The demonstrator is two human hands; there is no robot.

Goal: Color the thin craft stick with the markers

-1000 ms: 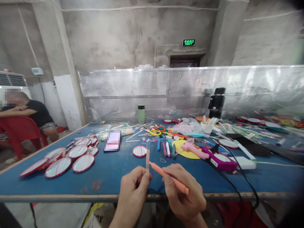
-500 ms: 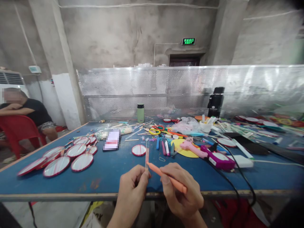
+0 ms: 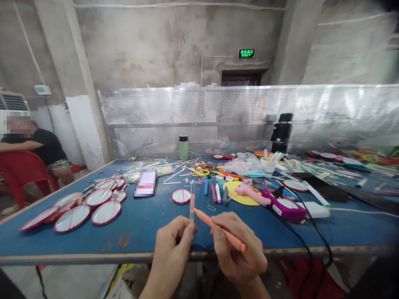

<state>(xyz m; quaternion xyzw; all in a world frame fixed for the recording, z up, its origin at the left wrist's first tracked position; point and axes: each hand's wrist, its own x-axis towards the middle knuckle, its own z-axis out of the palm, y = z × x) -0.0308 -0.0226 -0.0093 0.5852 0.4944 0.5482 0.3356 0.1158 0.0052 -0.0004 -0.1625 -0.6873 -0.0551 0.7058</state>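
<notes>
My left hand (image 3: 176,245) pinches the lower end of a narrow flat craft stick (image 3: 192,199), which points up and away from me over the table's near part. The stick is pale with some orange-pink on it. My right hand (image 3: 238,247) is closed around an orange marker pen (image 3: 226,234), held like a writing tool. Its tip meets the stick's right edge just above my left fingers. Beyond the stick's left side lies a round white disc with a red rim (image 3: 181,196). Several marker pens (image 3: 218,193) lie to the right, by a small wire loop (image 3: 211,207).
Red-rimmed round pieces (image 3: 73,218) are piled on the left, near a phone (image 3: 145,182). A pink glue gun (image 3: 252,192), a purple device (image 3: 285,207) and black cables (image 3: 314,226) occupy the right. A green bottle (image 3: 183,148) stands behind. A person (image 3: 46,145) sits far left.
The orange marker's tip has shifted slightly up along the stick. The stick's visible face looks paler than before. Both hands keep their holds, and the view has shifted a little.
</notes>
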